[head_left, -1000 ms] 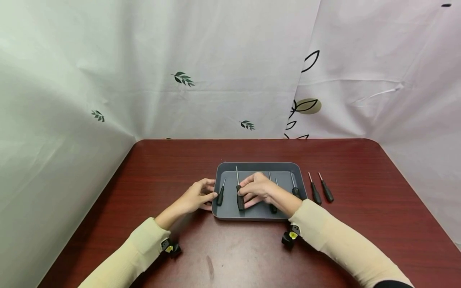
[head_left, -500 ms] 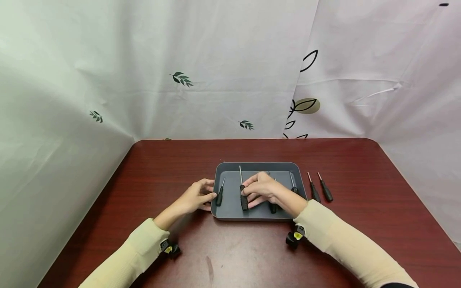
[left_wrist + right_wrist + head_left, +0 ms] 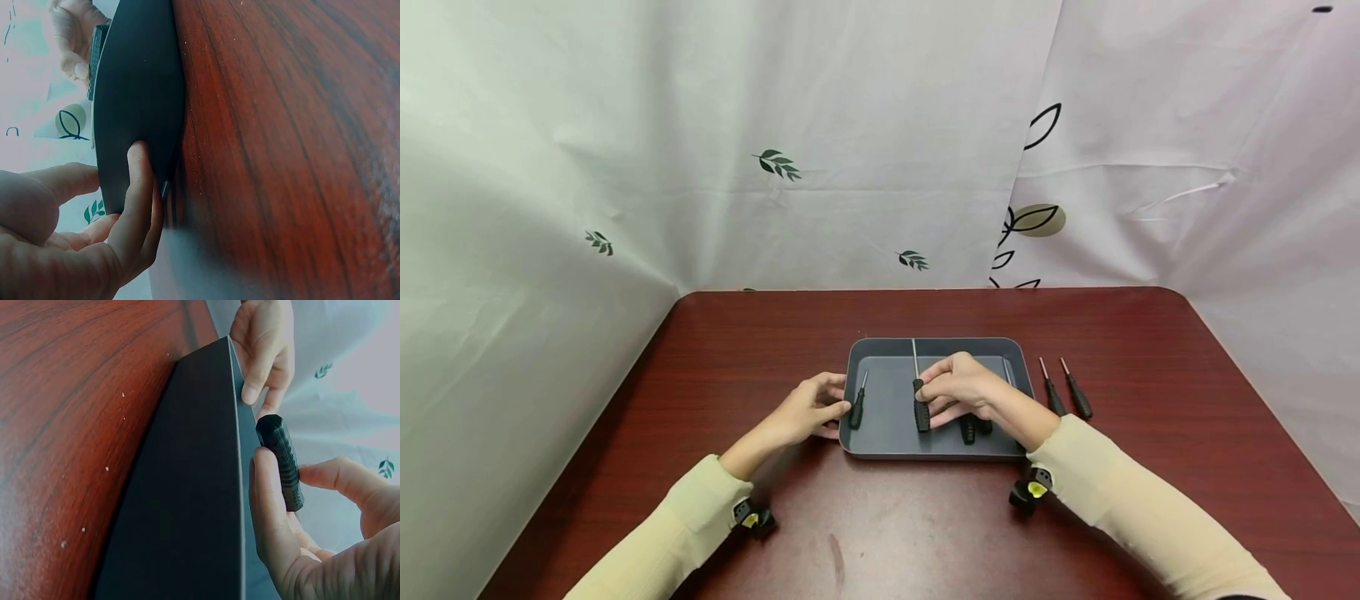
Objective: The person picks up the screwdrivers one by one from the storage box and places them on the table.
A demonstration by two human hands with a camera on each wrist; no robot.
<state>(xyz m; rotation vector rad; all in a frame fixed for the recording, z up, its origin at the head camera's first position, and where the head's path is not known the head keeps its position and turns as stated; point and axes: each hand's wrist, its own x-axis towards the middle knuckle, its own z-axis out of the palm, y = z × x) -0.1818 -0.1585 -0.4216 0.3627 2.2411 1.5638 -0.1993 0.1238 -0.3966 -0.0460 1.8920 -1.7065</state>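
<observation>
My right hand (image 3: 962, 387) pinches a screwdriver (image 3: 922, 408) by its black handle over the middle of the grey tray (image 3: 883, 425). The metal shaft points away from me. In the right wrist view the handle (image 3: 286, 464) sits between thumb and fingers, above the tray's rim. My left hand (image 3: 801, 410) grips the tray's left side; in the left wrist view its fingers press the outer wall (image 3: 137, 94). Just inside that side lies a smaller screwdriver (image 3: 857, 410). Black handles (image 3: 967, 430) of other screwdrivers show below my right hand, which partly hides them.
Two more screwdrivers lie on the table right of the tray: one (image 3: 1078, 398) farther out, the other (image 3: 1052, 396) partly behind my right sleeve. The tray stands on a dark red wooden table (image 3: 760, 333). White patterned sheets (image 3: 850, 217) hang behind and at both sides.
My right hand has moved to the right with the screwdriver, from the tray's left-centre to its middle. It now covers more of the tools beneath. The left hand stays at the rim.
</observation>
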